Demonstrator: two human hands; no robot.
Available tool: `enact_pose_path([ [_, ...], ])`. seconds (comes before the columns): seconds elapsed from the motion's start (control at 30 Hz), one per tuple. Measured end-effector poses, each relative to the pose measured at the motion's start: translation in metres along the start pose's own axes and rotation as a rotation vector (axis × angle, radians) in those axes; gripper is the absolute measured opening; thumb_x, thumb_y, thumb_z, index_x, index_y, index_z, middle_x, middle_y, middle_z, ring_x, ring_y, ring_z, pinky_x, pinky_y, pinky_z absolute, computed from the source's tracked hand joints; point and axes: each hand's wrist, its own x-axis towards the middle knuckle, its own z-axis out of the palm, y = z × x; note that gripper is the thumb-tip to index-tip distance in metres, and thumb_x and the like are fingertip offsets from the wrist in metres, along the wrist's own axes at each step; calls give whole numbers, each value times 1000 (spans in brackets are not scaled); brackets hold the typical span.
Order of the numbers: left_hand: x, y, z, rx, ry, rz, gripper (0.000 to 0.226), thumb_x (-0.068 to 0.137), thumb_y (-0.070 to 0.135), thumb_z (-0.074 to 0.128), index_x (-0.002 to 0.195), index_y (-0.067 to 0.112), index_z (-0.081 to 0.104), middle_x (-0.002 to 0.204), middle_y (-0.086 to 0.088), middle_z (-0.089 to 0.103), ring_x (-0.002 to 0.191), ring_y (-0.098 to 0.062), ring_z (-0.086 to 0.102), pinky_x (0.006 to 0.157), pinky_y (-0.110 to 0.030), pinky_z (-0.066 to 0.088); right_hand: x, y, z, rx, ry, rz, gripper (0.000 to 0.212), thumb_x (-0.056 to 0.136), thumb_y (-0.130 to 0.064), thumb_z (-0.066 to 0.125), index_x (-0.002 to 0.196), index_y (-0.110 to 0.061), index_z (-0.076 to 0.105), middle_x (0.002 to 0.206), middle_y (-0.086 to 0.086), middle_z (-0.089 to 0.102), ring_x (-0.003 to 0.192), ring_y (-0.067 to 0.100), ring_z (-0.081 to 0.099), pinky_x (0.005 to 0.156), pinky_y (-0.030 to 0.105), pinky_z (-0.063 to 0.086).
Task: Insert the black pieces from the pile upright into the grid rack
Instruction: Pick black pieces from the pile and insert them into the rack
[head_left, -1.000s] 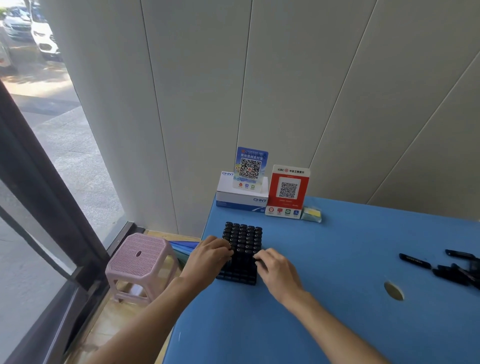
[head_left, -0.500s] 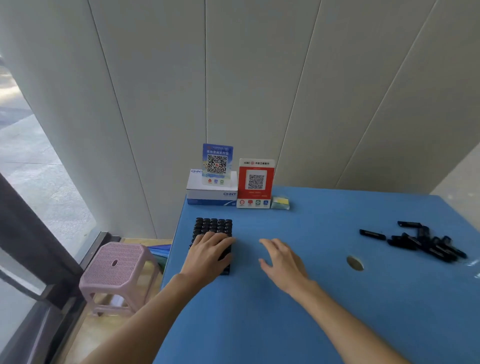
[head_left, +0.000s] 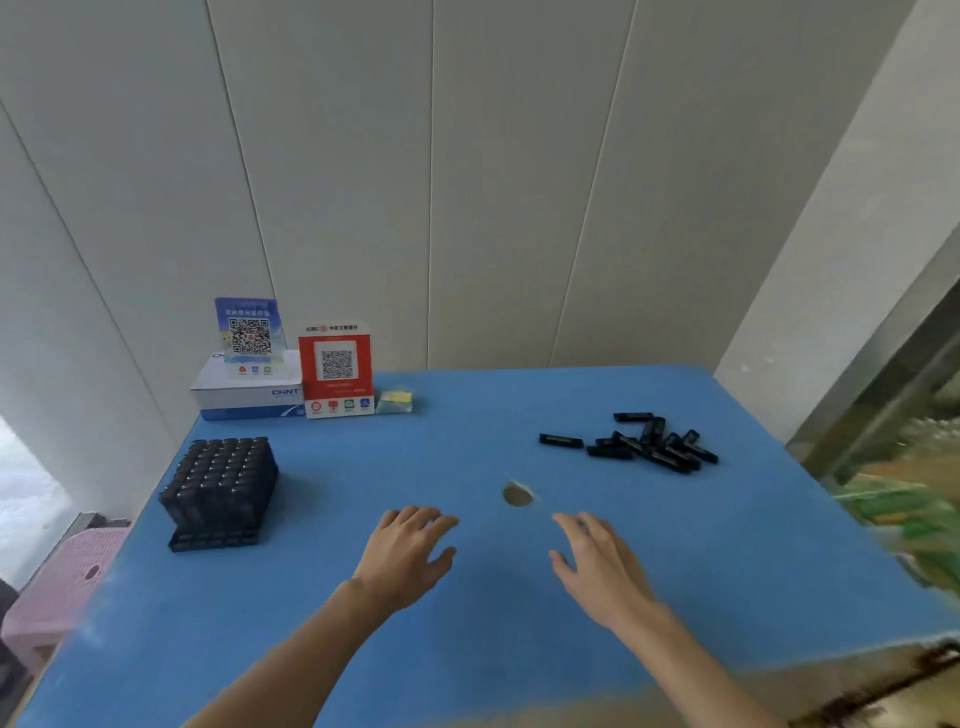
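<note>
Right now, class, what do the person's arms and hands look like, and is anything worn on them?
Both forearms are bare as far as the frame shows. The left hand and right hand wear no gloves, and no rings, watch or sleeves show.

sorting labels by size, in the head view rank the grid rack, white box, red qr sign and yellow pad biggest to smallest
1. grid rack, though it sits nearer the camera
2. white box, partly hidden
3. red QR sign, close to the box, so unsure
4. yellow pad

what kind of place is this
Probably a small shop or service counter used as a workbench: two QR payment signs stand on a blue table beside a boxed electrical product, by a street-side window.
</note>
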Motion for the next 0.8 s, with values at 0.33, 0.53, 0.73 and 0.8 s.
enact_pose_path([
  [0.33, 38, 119, 48, -46, -84, 33, 32, 71, 43, 59, 100, 31, 67, 93, 12, 67, 80, -9, 64, 71, -25, 50, -62, 149, -11, 27, -5, 157, 43, 95, -38, 43, 135, -23, 39, 125, -2, 51, 117, 17, 47, 90, 28, 44],
  [0.53, 77, 144, 73, -86, -116, 1, 35, 79, 43, 41, 101, 29, 65, 93, 12, 67, 80, -11, 63, 70, -26, 48, -49, 194, -10, 95, 7, 203, 42, 96, -36, 43, 135, -21, 39, 126, -3, 51, 116, 15, 48, 88, 27, 47],
  [0.73, 129, 159, 108, -116, -133, -26, 28, 78, 37, 51, 101, 27, 64, 92, 10, 67, 81, -14, 65, 69, -28, 50, -8, 241, -13, 96, -18, 208, 39, 96, -34, 43, 133, -21, 42, 126, -2, 52, 118, 17, 47, 89, 26, 43],
  [0.8, 148, 163, 119, -118, -130, -32, 26, 76, 33, 61, 101, 26, 65, 92, 9, 68, 80, -15, 65, 68, -28, 50, 12, 258, -15, 82, -34, 207, 39, 96, -33, 44, 132, -21, 43, 125, -1, 52, 118, 17, 47, 91, 27, 43],
])
